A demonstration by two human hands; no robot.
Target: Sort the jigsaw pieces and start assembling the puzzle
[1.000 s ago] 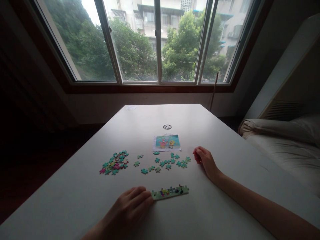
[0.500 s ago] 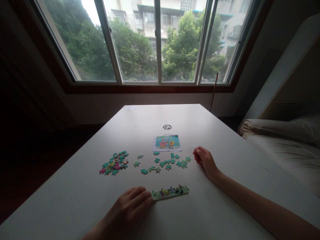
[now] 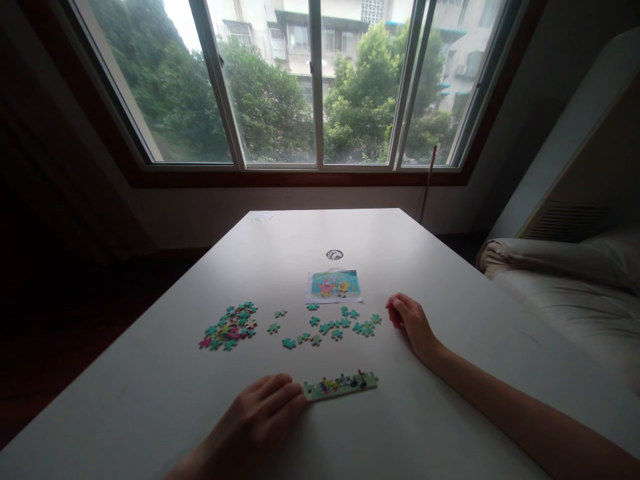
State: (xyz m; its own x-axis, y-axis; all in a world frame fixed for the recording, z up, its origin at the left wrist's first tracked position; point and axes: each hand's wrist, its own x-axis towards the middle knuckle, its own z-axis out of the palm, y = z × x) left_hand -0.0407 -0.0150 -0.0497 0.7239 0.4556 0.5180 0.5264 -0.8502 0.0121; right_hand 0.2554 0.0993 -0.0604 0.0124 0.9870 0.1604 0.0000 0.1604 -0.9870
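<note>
My left hand point(image 3: 260, 413) lies flat on the white table point(image 3: 150, 393), its fingers stretched out and touching the left end of a joined strip of puzzle pieces point(image 3: 340, 385). My right hand point(image 3: 411, 321) rests on the table with its fingers curled loosely, just right of a scatter of teal loose pieces point(image 3: 335, 325). Nothing shows in either hand. A denser pile of teal and pink pieces point(image 3: 229, 326) lies to the left. A small reference picture point(image 3: 334, 285) lies beyond the scatter.
A round cable hole point(image 3: 334, 254) sits in the table behind the picture. A big window point(image 3: 310, 80) faces trees and buildings. A bed with pale bedding point(image 3: 565, 280) stands to the right. A thin stick point(image 3: 427, 183) leans by the far wall.
</note>
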